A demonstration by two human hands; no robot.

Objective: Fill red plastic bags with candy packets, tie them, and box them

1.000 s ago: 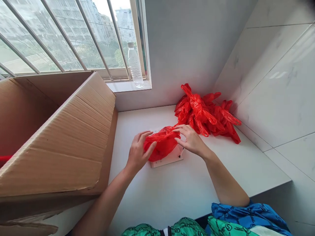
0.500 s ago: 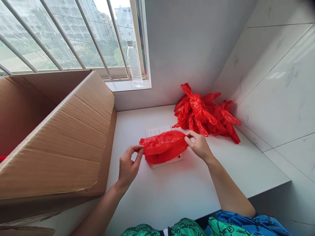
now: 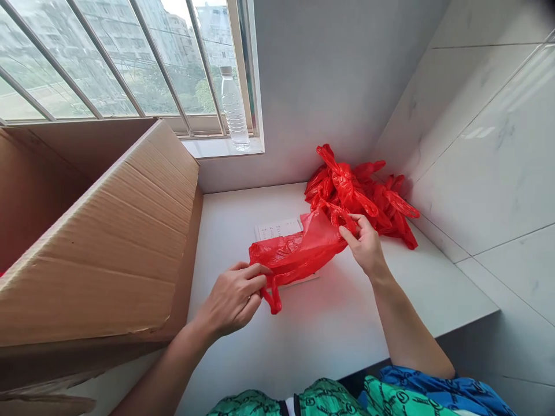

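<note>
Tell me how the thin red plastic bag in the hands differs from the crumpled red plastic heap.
The thin red plastic bag is held by the left hand and right hand; the crumpled red plastic heap lies unheld. The bag is stretched out; the heap is bunched and bulkier. Both are red, with loops showing.

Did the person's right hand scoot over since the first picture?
Yes. The right hand has moved to the right, farther from the cardboard box, and it now pinches the red bag.
</note>
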